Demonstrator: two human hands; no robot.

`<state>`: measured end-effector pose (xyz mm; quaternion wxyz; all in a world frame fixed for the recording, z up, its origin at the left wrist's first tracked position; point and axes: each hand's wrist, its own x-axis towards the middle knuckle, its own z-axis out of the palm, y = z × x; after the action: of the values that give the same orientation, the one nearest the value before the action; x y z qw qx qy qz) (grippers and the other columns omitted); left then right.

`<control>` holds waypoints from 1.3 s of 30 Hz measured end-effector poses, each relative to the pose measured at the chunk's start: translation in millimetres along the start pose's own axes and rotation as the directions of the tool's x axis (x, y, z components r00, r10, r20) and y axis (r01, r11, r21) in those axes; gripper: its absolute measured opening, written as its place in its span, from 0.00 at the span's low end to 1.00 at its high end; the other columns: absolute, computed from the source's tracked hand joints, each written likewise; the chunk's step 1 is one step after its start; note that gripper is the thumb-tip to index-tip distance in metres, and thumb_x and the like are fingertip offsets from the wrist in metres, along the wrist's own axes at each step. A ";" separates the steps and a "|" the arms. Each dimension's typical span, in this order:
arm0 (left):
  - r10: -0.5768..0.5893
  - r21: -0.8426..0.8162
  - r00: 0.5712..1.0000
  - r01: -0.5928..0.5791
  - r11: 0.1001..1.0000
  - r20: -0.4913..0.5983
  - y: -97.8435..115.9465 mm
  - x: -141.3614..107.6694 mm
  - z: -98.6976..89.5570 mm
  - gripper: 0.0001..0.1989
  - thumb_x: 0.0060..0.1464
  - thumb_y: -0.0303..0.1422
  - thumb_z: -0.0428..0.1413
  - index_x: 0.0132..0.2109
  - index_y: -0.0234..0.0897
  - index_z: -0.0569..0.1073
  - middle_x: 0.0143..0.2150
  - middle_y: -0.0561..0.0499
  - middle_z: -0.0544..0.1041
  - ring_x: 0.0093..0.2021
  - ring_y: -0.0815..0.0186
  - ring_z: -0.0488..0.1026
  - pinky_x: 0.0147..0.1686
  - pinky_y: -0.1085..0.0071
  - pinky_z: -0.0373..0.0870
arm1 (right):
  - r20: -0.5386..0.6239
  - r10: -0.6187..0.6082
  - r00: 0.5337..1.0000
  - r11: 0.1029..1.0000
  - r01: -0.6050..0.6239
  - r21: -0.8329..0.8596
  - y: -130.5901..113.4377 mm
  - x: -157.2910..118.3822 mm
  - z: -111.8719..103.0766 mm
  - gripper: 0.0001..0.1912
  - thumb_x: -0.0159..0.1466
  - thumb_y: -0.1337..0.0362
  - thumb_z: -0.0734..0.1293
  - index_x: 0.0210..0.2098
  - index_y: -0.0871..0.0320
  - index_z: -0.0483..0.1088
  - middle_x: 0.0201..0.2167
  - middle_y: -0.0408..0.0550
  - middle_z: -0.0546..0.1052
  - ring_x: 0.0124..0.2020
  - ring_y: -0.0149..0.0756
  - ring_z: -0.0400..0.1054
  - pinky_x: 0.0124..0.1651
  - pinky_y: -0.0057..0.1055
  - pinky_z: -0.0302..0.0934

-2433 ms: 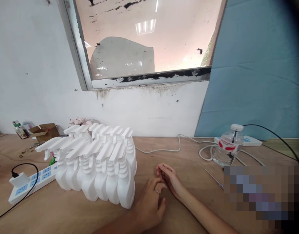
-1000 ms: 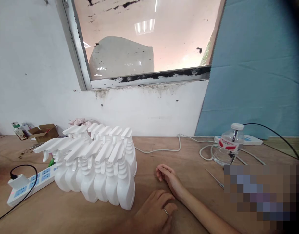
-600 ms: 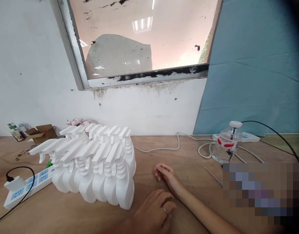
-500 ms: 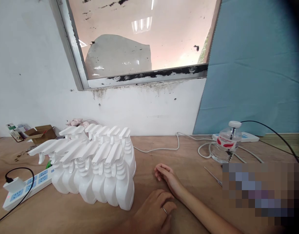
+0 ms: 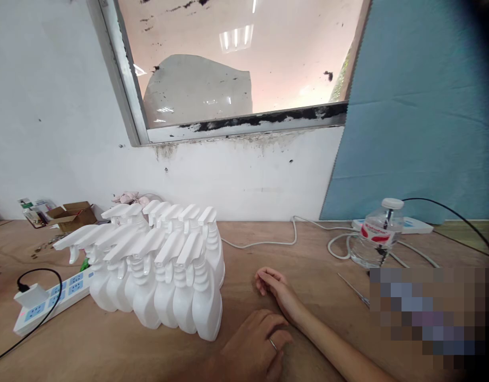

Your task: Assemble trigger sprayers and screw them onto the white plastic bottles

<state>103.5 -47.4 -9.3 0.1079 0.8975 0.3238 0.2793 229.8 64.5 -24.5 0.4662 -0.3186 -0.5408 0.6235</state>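
White spray bottles, upright, just beside left hand

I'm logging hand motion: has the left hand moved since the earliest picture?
Yes. Judged against the white spray bottles, the left hand has shifted rightward and lower in the view.

Room right of the white plastic spray bottles
I can pass there until the clear red-labelled plastic bottle.
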 end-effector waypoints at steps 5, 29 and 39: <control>-0.064 -0.006 0.998 0.064 0.998 0.030 4.8 0.2 -5.1 0.17 0.53 0.23 0.49 0.50 0.37 0.65 0.54 0.45 0.67 0.53 0.60 0.64 0.54 0.63 0.63 | 0.083 -0.046 0.995 0.991 0.057 -0.123 -13.0 0.9 11.4 0.19 0.54 0.48 0.69 0.22 0.58 0.71 0.18 0.42 0.69 0.19 0.29 0.59 0.24 0.28 0.52; -0.294 -0.184 0.955 0.282 0.942 -0.038 -7.5 -3.3 5.2 0.11 0.55 0.27 0.50 0.45 0.38 0.70 0.47 0.47 0.72 0.47 0.61 0.68 0.48 0.66 0.66 | 0.229 -0.371 0.900 0.739 0.435 -0.515 -110.7 -24.4 93.9 0.17 0.52 0.61 0.73 0.38 0.55 0.67 0.34 0.42 0.69 0.31 0.31 0.62 0.33 0.27 0.59; 0.152 0.127 0.889 -0.107 0.986 -0.433 3.2 -10.5 1.7 0.21 0.52 0.34 0.56 0.52 0.39 0.62 0.40 0.46 0.70 0.43 0.58 0.67 0.45 0.61 0.64 | -0.430 -0.200 0.881 0.973 0.128 -0.191 -111.8 -37.7 -27.4 0.23 0.48 0.54 0.74 0.40 0.54 0.67 0.36 0.46 0.77 0.33 0.39 0.72 0.31 0.29 0.67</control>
<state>99.5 -56.6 -14.0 -0.0319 0.8348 0.2926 0.4652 294.7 37.7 74.2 0.6023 -0.4417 -0.4918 0.4475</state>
